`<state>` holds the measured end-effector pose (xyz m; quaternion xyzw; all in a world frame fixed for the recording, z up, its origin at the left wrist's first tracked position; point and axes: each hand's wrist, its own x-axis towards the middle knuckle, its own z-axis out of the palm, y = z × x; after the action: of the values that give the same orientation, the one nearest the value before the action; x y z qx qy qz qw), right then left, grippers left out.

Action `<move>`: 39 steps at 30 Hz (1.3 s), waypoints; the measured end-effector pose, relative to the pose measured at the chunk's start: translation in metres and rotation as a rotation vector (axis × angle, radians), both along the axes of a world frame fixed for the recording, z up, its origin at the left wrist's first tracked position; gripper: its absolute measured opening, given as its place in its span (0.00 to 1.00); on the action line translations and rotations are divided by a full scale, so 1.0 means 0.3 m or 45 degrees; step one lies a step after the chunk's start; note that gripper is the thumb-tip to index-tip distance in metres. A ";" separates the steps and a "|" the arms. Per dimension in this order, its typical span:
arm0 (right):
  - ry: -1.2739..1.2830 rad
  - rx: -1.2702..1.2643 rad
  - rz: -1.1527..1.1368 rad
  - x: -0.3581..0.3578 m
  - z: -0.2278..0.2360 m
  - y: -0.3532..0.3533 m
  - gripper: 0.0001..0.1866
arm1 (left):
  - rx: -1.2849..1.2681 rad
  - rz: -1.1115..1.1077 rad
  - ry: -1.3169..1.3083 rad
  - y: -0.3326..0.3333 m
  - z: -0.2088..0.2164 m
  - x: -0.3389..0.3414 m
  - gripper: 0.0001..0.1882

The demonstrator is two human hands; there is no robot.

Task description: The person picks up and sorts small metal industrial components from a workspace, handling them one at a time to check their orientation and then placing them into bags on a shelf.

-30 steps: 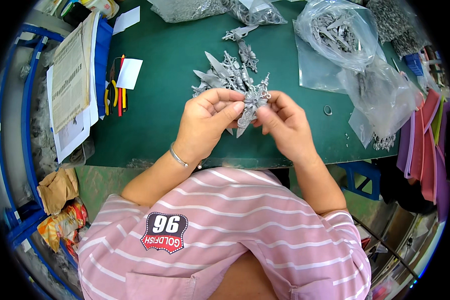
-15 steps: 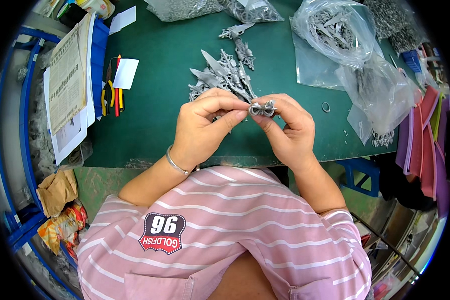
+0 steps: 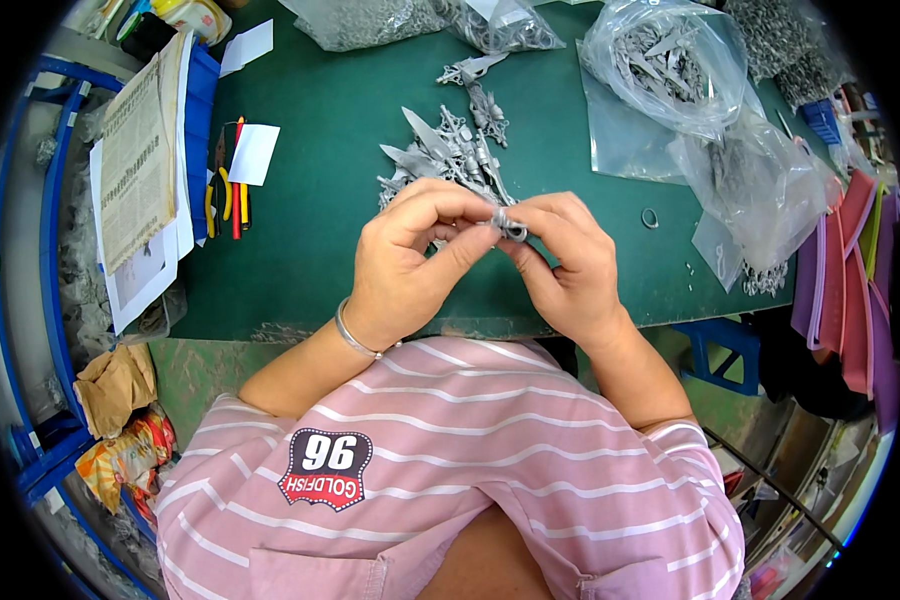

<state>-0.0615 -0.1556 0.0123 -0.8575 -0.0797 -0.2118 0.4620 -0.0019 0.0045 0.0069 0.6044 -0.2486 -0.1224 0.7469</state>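
Head view: I see left hand and right hand pinching small grey piece between them, likely for steadiness; far end perhaps hidden. Grey parts pile beyond grip on worktop, presumably for easy reach.

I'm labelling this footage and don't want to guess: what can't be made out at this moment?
All in the head view:
Grey piece: its full shape, mostly hidden by the fingers of the left hand and right hand.
Pile of grey parts: its near side, behind the left hand; overlapping parts can't be counted.
Clear bag: its far end, cut off by the upper edge.
Specks: too small to identify.
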 end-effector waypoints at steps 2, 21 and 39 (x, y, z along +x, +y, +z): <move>0.180 0.195 0.024 -0.004 -0.012 0.004 0.10 | 0.004 -0.001 0.261 0.008 0.010 0.012 0.09; 0.690 -0.208 -0.171 0.064 -0.073 -0.148 0.10 | 0.436 0.167 0.185 0.083 -0.057 0.094 0.14; 0.742 0.522 -0.100 0.103 -0.062 -0.140 0.09 | 0.142 0.071 0.398 0.048 -0.038 0.049 0.13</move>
<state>-0.0307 -0.1975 -0.0065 -0.7738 0.1327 0.0122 0.6193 0.0128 0.0188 -0.0043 0.6252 -0.1054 -0.2078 0.7449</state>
